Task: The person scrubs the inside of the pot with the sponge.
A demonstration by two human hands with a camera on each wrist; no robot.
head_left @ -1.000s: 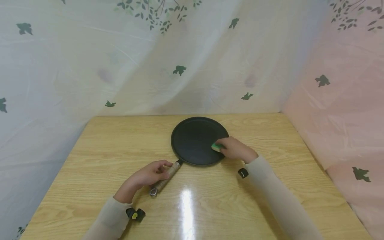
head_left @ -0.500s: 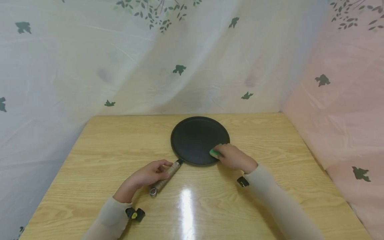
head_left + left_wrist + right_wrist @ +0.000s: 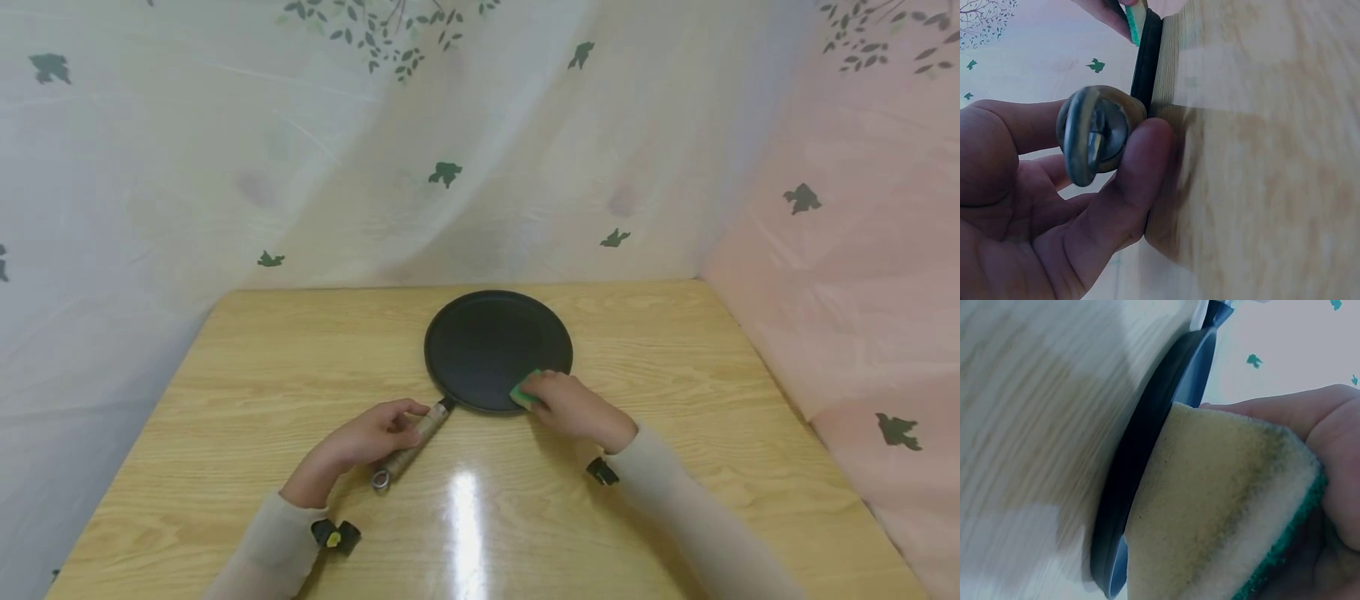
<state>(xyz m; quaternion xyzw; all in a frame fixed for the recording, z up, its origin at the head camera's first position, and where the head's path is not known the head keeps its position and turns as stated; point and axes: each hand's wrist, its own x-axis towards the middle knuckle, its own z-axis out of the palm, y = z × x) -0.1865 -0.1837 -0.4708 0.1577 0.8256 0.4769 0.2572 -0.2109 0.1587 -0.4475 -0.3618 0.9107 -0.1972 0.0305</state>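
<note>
A round, flat black frying pan (image 3: 491, 346) lies on the wooden table, its handle (image 3: 412, 446) angled toward the near left. My left hand (image 3: 375, 433) grips that handle between thumb and fingers; in the left wrist view the metal hanging ring (image 3: 1082, 134) at its end faces the camera. On the pan's near right part, my right hand (image 3: 573, 404) holds a sponge (image 3: 525, 393) against the surface. The right wrist view shows the sponge's yellow foam (image 3: 1191, 487) at the pan's rim, with its green scouring side toward the palm.
The light wooden table (image 3: 262, 358) spreads around the pan on all sides. A pale curtain (image 3: 337, 167) printed with green birds and leaves hangs behind the table and along its sides. Small black cameras (image 3: 602, 471) are strapped at both wrists.
My right hand has slid the sponge along the pan's right edge, nearer and to the left. My left hand stays on the handle and the pan keeps its place.
</note>
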